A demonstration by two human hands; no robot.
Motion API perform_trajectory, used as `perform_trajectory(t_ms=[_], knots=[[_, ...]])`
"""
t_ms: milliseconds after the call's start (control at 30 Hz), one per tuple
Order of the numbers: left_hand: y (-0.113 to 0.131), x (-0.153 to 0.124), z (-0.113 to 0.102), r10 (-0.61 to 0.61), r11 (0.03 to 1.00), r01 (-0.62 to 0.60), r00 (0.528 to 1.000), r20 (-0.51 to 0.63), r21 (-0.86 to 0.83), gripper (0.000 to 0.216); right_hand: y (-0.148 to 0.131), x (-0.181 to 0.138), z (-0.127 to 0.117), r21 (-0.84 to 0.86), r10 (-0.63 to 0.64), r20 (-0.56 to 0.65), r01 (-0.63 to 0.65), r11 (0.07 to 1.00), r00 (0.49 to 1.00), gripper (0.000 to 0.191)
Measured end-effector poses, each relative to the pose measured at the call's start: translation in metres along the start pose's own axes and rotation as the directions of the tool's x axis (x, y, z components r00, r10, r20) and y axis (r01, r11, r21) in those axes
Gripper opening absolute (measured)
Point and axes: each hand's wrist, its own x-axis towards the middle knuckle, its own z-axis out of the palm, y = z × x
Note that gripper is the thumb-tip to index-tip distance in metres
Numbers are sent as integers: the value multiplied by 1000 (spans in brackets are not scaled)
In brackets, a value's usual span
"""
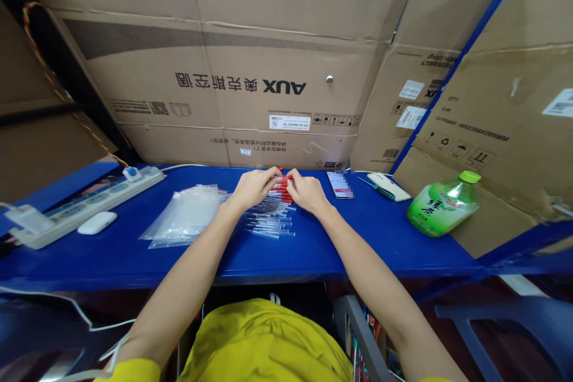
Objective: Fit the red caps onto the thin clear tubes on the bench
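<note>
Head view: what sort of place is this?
Probably a makeshift workbench, perhaps in a small workshop: a blue tabletop backed by printed cardboard, with a power strip and thin red-and-clear pieces beside plastic bags.

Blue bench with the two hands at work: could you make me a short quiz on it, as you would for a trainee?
1. True or false: the clear plastic bags lie between the power strip and the left hand.
2. Which of these is nearest the right hand?
a) power strip
b) phone
c) clear plastic bags
3. Fill in: the slim items at the hands each have one end coloured ____.

Key: 1. True. 2. b. 3. Red.
</note>
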Motion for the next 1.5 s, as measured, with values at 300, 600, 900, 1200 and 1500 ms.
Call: perform_trajectory(t_ms=[300, 600, 900, 1200, 1500], knots=[[3, 2, 1, -30, 999, 31, 999, 41, -24, 42, 8, -1, 0, 54, -61, -198, 73, 996, 978, 38], [-1, 2, 3, 0, 999, 2, 998, 63, -32, 44, 3, -1, -2, -13, -86, -131, 85, 996, 988, 34], [2, 0, 2, 79, 997, -79, 994, 80, -2, 43, -1, 2, 4, -30, -83, -93, 80, 996, 992, 24], [2, 1, 2, 115, 992, -108, 988, 101, -71, 42, 1, 4, 13, 101, -41, -112, 53, 993, 993, 23], [2, 1, -2, 111, 955, -78, 989, 101, -285, 44, 6, 3, 11, 233, -40, -171, 79, 969, 985, 26]])
